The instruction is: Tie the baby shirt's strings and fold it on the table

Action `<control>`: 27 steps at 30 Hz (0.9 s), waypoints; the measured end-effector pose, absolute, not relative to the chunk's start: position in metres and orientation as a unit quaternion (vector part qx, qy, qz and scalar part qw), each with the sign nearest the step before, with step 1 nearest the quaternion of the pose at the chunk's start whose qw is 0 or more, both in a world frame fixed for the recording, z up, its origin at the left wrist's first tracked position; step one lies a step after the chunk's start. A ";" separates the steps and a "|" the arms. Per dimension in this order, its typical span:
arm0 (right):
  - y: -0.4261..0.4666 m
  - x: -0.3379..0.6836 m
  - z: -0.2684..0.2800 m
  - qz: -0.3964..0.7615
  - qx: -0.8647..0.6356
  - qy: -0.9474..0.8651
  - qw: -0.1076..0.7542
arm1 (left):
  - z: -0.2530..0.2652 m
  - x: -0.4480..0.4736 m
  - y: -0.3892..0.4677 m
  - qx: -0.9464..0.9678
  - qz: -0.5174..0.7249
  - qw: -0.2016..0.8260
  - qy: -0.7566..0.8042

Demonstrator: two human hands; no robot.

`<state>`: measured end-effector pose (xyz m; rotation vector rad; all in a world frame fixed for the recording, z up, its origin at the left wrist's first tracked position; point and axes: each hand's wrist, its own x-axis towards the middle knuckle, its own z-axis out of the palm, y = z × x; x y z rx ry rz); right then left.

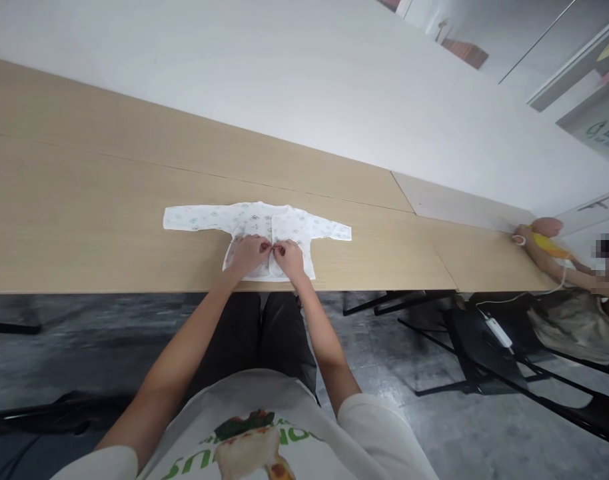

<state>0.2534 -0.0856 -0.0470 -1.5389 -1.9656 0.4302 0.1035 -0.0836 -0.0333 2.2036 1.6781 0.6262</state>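
A small white baby shirt with a faint print lies spread on the wooden table, its neck toward the wall and both sleeves stretched out sideways. Down its middle runs the front opening. My left hand rests over the shirt's left half, fingertips pinched on the edge of that opening. Close against it, my right hand pinches the other edge at the same height. The fingertips of both hands nearly meet. Whatever fastener may be between them is too small to make out.
The long wooden table runs along a white wall. At the far right a person's arm lies on the table beside a doll in yellow. Black folding chairs stand below, one with a white power strip.
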 end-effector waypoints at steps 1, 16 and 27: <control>-0.085 0.253 -0.048 0.157 -0.579 -0.742 0.299 | -0.036 0.104 -0.083 0.766 0.220 0.148 0.585; -0.081 0.254 -0.052 0.150 -0.576 -0.746 0.299 | -0.059 0.107 -0.082 0.788 0.220 0.055 0.573; -0.086 0.257 -0.044 0.216 -0.593 -0.688 0.358 | -0.049 0.102 -0.082 0.790 0.289 0.174 0.511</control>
